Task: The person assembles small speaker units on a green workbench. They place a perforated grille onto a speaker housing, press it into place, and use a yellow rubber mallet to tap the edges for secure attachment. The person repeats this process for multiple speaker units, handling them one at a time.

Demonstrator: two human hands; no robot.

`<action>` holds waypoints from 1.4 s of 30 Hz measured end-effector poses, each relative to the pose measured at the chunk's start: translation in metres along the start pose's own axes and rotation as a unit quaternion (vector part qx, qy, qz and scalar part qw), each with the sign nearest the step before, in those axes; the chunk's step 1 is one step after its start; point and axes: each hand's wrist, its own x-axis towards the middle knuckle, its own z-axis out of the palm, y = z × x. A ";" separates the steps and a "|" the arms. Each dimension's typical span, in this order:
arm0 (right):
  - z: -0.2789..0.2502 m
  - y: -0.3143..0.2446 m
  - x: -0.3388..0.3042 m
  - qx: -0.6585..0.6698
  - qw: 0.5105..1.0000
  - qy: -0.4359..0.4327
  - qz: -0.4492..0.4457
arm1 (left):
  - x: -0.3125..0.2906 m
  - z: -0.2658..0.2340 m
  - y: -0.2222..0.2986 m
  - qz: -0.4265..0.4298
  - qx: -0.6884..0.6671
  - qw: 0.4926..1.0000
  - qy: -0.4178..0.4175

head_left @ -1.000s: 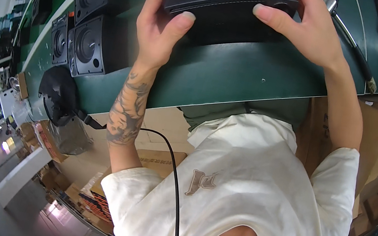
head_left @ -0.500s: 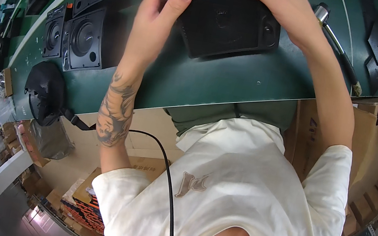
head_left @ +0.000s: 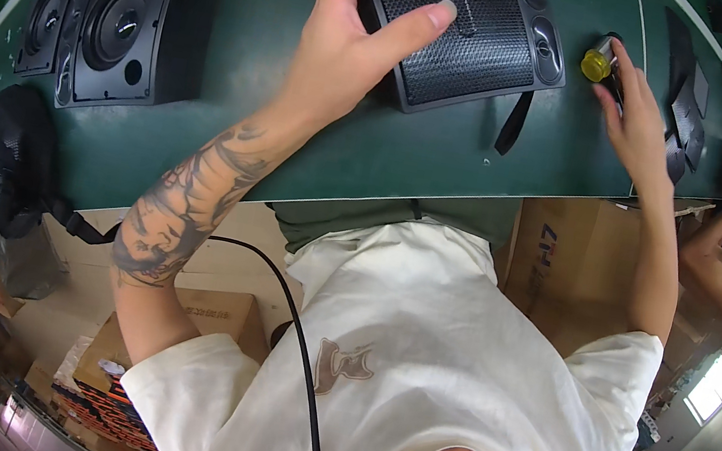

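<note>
Two hands up on the green bench. Left hand lies spread over the black speaker box: thumb on the mesh grille, fingers run past the top edge of frame, so fingertips are cut off. Grip is loose, flat rather than clamped. Speaker lies face-up near the far middle of the bench, tilted; perforated metal grille, rounded corners, two small round ports on its right end. A black strap trails from under it toward the near edge.

Right hand sits just right of the speaker, fingers curled at a small tool with a yellow cap. Hand covers most of the tool; can't tell if the grip is actually closed on it.

Left side: black speaker units with exposed cones, boxy, matte; the farthest ones are cropped. A round black mesh disc hangs at the bench's left end, detail murky. Flat black parts on the right, shapes unclear. Cardboard box under the bench.
</note>
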 end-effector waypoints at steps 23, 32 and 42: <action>-0.123 -0.195 0.139 0.116 0.979 -0.098 -0.138 | -0.002 0.011 0.006 -0.060 -0.091 0.994 0.020; -0.106 -0.173 0.136 0.189 0.962 -0.128 -0.151 | -0.004 0.010 0.015 -0.081 -0.081 0.993 0.039; -0.101 -0.121 0.142 0.170 0.974 -0.123 -0.082 | 0.008 0.016 0.011 -0.051 -0.054 0.997 0.033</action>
